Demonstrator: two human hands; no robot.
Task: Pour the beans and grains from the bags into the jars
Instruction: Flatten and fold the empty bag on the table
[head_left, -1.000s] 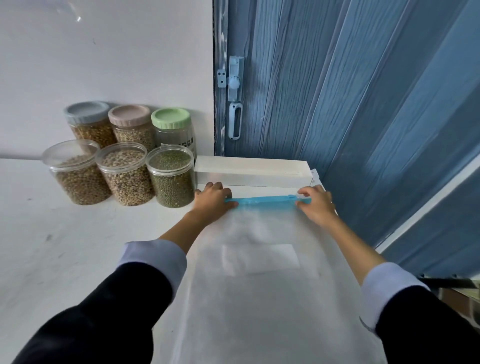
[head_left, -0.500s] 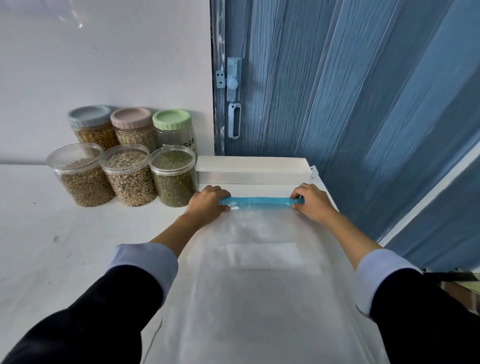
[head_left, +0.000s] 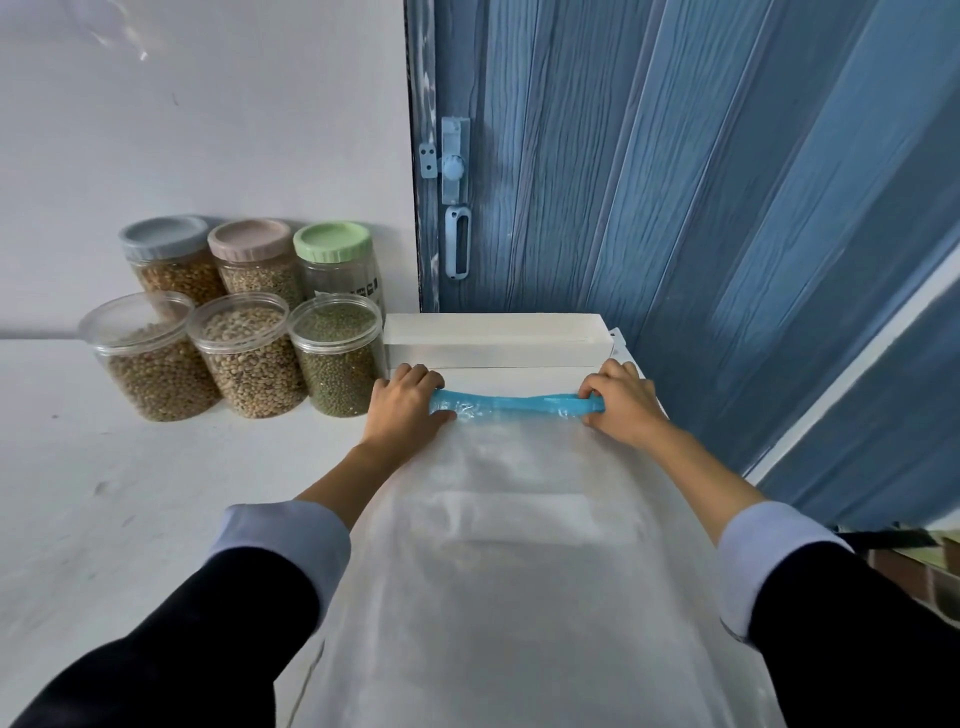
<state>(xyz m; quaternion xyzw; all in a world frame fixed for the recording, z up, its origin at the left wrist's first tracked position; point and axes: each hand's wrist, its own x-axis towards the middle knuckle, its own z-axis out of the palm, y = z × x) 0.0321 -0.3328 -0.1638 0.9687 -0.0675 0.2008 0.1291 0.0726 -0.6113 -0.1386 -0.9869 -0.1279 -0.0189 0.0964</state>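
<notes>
A large frosted white bag lies flat on the white counter, its blue zip strip at the far end. My left hand grips the strip's left end and my right hand grips its right end; the strip is twisted and crumpled between them. To the left stand three open clear jars: brown beans, pale beans and green mung beans. Behind them are three lidded jars with blue-grey, pink and green lids.
A long white box lies just beyond the bag's top, against a blue panelled door with a latch. The white wall backs the jars. The counter stretches to the left; its right edge runs beside my right arm.
Both hands have closed tighter on the blue strip, which has gone from flat to rolled and crumpled. The bag's top has come slightly toward me.
</notes>
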